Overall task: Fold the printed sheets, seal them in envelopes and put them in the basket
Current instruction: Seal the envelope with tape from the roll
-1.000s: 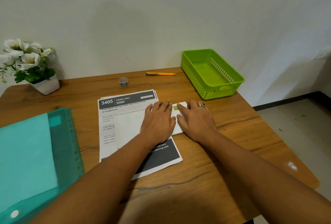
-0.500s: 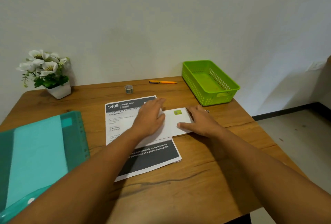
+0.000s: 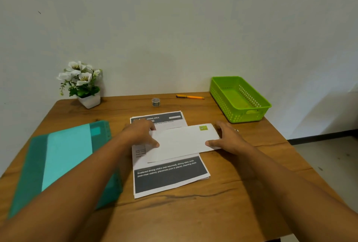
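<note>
At the middle of the table (image 3: pixel 213 212), both hands hold a white envelope (image 3: pixel 182 142).
The left hand (image 3: pixel 139 133) pinches its left end and the right hand (image 3: pixel 229 139) its right end, thumbs on top, over the stack of printed sheets (image 3: pixel 170 176); the green basket (image 3: pixel 257 110) stands at the far right corner.

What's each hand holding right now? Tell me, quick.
Left hand: pinches the envelope at its left end.
Right hand: pinches it at the right end.

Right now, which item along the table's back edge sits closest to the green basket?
The orange pen, lying flat just left of the green basket; the small roll and the potted flowers stand farther left.
</note>
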A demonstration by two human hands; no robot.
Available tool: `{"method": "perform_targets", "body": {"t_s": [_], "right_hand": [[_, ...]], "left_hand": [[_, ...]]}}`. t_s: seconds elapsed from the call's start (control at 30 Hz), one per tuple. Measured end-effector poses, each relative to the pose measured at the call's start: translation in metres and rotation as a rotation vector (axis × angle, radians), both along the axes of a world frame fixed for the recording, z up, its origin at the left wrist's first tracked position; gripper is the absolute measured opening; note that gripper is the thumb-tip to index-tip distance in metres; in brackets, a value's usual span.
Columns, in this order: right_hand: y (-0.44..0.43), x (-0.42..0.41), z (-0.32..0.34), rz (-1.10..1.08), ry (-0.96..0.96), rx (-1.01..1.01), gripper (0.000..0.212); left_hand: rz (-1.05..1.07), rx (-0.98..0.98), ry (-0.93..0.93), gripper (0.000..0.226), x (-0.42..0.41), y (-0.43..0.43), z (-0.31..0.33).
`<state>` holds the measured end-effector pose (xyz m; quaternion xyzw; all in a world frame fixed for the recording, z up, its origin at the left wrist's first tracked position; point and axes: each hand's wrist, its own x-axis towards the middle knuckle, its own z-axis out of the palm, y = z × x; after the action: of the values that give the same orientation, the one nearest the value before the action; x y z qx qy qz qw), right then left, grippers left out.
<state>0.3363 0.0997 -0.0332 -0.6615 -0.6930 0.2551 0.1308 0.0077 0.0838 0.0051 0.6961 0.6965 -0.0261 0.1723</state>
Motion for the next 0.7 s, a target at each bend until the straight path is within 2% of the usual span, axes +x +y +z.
{"method": "perform_targets", "body": {"t_s": [0.07,0.13,0.17,0.27,0.33,0.4,0.47,0.6,0.7], "right_hand": [[0.0,0.002,0.0,-0.076,0.187,-0.006,0.098],[0.0,0.004,0.003,-0.179,0.432,-0.043,0.094],[0.0,0.004,0.006,-0.217,0.54,-0.047,0.085],[-0.002,0.001,0.023,-0.259,0.81,-0.023,0.035],[-0.003,-0.002,0.034,-0.241,0.893,0.018,0.022],[-0.002,-0.003,0.035,-0.22,0.914,0.039,0.023],[-0.003,-0.004,0.025,-0.225,0.897,0.016,0.026],[-0.004,-0.004,0.013,-0.265,0.877,0.002,0.021],[-0.002,0.004,0.025,-0.236,0.895,0.028,0.017]], "left_hand": [[0.036,0.048,-0.206,0.029,-0.002,-0.001,0.002],[0.093,0.101,-0.503,0.017,-0.006,-0.005,0.003],[0.126,0.114,-0.654,0.015,-0.008,-0.007,0.006],[0.195,0.203,-0.989,0.013,-0.014,-0.013,0.017],[0.228,0.298,-1.11,0.014,-0.017,-0.015,0.024],[0.255,0.333,-1.125,0.019,-0.019,-0.018,0.022],[0.281,0.277,-1.079,0.024,-0.02,-0.023,0.009],[0.282,0.222,-0.823,0.02,-0.021,-0.027,-0.015],[0.264,0.287,-0.845,0.013,-0.018,-0.017,-0.004]]}}
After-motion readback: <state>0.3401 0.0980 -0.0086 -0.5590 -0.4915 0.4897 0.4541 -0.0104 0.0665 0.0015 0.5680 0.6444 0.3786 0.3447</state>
